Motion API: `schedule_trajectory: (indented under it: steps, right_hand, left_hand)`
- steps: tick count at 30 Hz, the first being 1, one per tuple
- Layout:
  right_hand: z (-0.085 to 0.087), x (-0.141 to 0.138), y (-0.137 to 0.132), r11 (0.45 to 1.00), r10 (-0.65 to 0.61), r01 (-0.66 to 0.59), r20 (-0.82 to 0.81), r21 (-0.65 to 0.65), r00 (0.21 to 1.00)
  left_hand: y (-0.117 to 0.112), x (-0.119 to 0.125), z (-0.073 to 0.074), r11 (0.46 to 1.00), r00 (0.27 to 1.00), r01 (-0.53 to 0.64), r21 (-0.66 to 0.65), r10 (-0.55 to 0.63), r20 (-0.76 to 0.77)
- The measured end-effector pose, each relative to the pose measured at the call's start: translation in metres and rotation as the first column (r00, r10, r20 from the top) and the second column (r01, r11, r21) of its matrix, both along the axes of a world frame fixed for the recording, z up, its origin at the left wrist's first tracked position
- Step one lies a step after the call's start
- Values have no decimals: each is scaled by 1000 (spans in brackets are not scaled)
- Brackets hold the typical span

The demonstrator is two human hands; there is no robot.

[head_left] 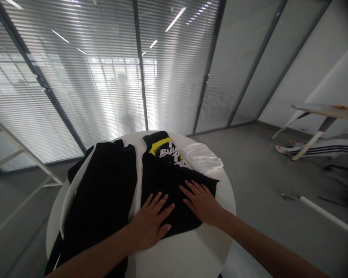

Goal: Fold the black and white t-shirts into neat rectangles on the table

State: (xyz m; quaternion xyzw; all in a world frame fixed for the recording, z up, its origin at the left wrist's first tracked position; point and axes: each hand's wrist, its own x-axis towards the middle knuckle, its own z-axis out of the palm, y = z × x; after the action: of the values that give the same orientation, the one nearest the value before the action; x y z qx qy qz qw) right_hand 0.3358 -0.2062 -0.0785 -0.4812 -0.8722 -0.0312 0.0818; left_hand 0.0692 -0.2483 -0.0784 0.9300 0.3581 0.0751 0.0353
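Observation:
A folded black T-shirt (165,173) with a yellow and white print lies on the round white table (188,255). My left hand (152,222) rests flat on its near edge, fingers spread. My right hand (200,200) lies flat beside it on the same shirt, fingers stretched out. Neither hand holds anything. A second black garment (101,197) is spread to the left and hangs over the table's near left edge. A white cloth (201,156) lies folded at the far right of the table.
A glass wall with blinds (110,77) stands behind the table. A white metal frame (20,154) is at the left. At the right stand a tilted table (324,112), a striped cloth (327,148) on the floor and a white pole (327,216).

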Motion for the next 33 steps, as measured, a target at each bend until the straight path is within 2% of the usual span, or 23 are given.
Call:
schedule_trajectory:
  steps: [3,7,11,16,18,23,26,29,33]
  right_hand:
    - [13,5,9,1000,-21,22,-68,12,997]
    - [31,15,28,978,-185,196,-129,76,974]
    - [27,21,42,947,-314,316,-46,58,948]
    - [19,15,40,899,-436,437,84,9,896]
    - [22,12,36,891,-454,453,105,31,885]
    - [37,3,28,913,-409,406,102,46,907]
    - [47,-3,24,934,-350,351,30,-64,936]
    - [55,-14,18,952,-255,233,-95,-197,962]
    - [64,-36,1,952,-166,102,-205,-287,965]
  left_hand:
    - [-1,-4,-2,999,1000,-8,-34,9,29]
    - [-1,-4,3,996,997,-18,-91,25,76]
    - [2,-6,10,994,995,-37,-99,46,88]
    - [13,-11,7,970,970,-236,52,232,73]
    - [17,-13,4,949,950,-310,56,306,68]
    - [19,-15,2,935,935,-351,-48,353,25]
    - [18,-14,5,930,933,-356,-87,360,26]
    - [17,-13,7,926,929,-363,-106,369,36]
    - [18,-13,11,904,902,-407,-132,421,96]
